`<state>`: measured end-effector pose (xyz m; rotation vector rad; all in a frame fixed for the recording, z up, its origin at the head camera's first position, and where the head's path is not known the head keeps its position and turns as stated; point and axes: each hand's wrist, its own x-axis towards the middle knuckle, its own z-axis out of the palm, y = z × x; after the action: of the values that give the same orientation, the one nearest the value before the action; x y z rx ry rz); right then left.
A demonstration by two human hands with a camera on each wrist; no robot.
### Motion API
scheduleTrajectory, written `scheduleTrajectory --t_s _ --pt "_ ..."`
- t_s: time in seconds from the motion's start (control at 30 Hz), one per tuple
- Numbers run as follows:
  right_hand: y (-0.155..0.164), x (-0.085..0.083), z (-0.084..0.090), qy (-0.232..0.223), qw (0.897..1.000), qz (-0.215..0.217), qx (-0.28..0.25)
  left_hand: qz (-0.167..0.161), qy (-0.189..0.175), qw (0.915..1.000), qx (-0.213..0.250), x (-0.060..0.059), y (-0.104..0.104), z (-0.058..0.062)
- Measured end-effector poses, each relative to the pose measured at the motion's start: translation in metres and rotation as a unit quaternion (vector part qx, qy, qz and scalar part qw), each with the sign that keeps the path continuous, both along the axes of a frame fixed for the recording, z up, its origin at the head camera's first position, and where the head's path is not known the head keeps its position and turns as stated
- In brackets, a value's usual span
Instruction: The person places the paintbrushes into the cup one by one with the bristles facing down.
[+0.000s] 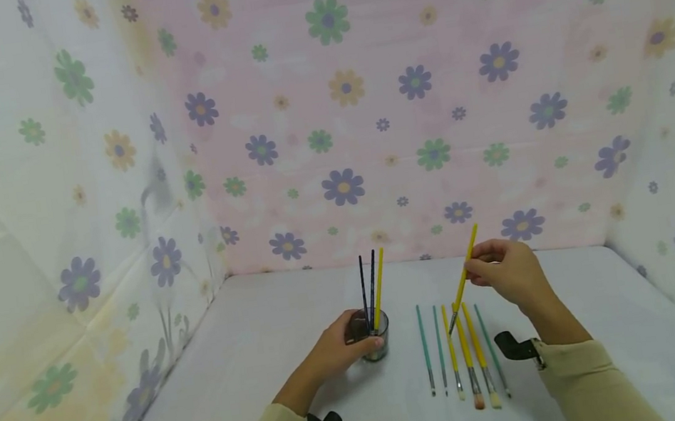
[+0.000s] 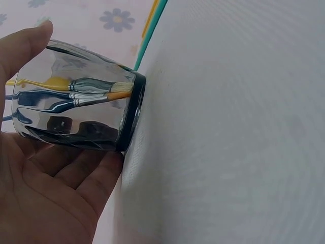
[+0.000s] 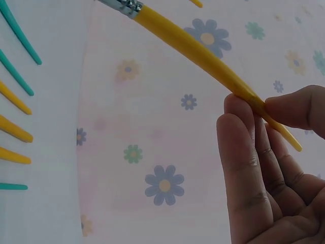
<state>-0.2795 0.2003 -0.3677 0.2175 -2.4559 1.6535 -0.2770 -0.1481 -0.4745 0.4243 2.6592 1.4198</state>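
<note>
My left hand [image 1: 333,349] grips a clear glass [image 1: 384,349] that stands upright on the white table. In the left wrist view, the thumb lies on one side of the glass and the fingers on the other. Inside the glass lean two dark-handled paintbrushes [image 2: 45,104] and a yellow-handled one [image 2: 56,82], bristles down. Above the table, my right hand [image 1: 511,274] pinches a yellow paintbrush [image 3: 188,48] near the handle's tip. This brush slants with its bristle end down, overlapping the laid-out brushes in the head view.
Right of the glass, several paintbrushes lie side by side on the table [image 1: 231,376], bristles toward me. Teal ones [image 1: 426,353] are at both ends, yellow ones [image 1: 475,342] between. Flower-patterned cloth [image 1: 306,172] walls the back and sides. Each wrist wears a black camera [image 1: 515,345].
</note>
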Motion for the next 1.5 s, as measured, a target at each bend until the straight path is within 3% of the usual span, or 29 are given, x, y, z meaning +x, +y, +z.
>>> scheduleTrajectory --t_s 0.27,0.57,0.77,0.93,1.3,1.5 --pt "-0.012 0.004 0.004 0.022 0.999 0.004 -0.048 -0.013 -0.004 0.9999 0.002 0.001 -0.001 0.0" --pt "-0.026 0.01 0.008 0.034 0.997 0.016 -0.067 -0.03 -0.011 0.9995 0.003 0.002 0.002 0.003" --pt "-0.034 0.012 0.008 0.041 0.995 0.032 -0.081 -0.062 -0.022 0.9974 0.028 0.005 0.005 0.006" --pt "-0.041 0.014 0.007 0.047 0.995 0.036 -0.079 -0.083 -0.034 0.9956 0.029 0.007 0.008 0.008" --pt "-0.05 0.013 0.0 0.05 0.994 0.044 -0.083 -0.098 -0.028 0.9946 0.017 0.009 0.01 0.007" --pt "-0.059 0.011 -0.007 0.045 0.996 0.047 -0.06 -0.098 -0.023 0.9948 0.016 0.009 0.011 0.007"
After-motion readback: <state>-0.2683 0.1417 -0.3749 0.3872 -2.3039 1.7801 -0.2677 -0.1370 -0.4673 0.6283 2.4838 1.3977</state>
